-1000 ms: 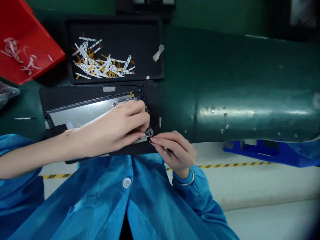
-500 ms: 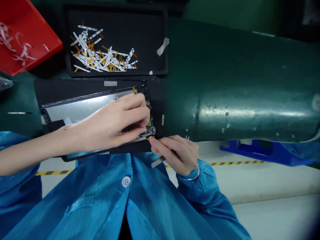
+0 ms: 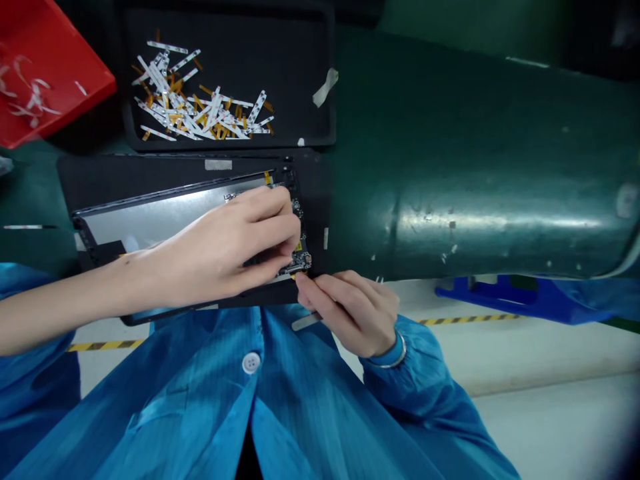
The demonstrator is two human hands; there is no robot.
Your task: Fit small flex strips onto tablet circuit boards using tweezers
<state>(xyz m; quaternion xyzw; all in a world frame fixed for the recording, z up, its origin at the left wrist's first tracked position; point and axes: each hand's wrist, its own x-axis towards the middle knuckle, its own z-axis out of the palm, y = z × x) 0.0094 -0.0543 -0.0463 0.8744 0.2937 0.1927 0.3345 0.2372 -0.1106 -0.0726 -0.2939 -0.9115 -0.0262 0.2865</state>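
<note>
A flat display panel (image 3: 165, 220) with a black frame lies on a black mat (image 3: 190, 167). A small dark circuit board (image 3: 300, 257) runs along its right edge. My left hand (image 3: 220, 250) reaches across the panel, its fingers curled over the board and hiding most of it. My right hand (image 3: 353, 313) is at the board's lower corner, pinching a thin white strip (image 3: 305, 323). A tiny yellow tab shows at its fingertips, touching or very near the board.
A black tray (image 3: 295, 80) holds a heap of white strips with amber flex tails (image 3: 200, 110). A red bin (image 3: 50, 73) stands at the upper left. A rounded dark green surface (image 3: 475, 160) fills the right, above a blue fixture (image 3: 500, 293).
My right hand has closed in on the board's lower corner, and the white strip now shows below it. The left hand stays in place, while the whole view has drifted slightly.
</note>
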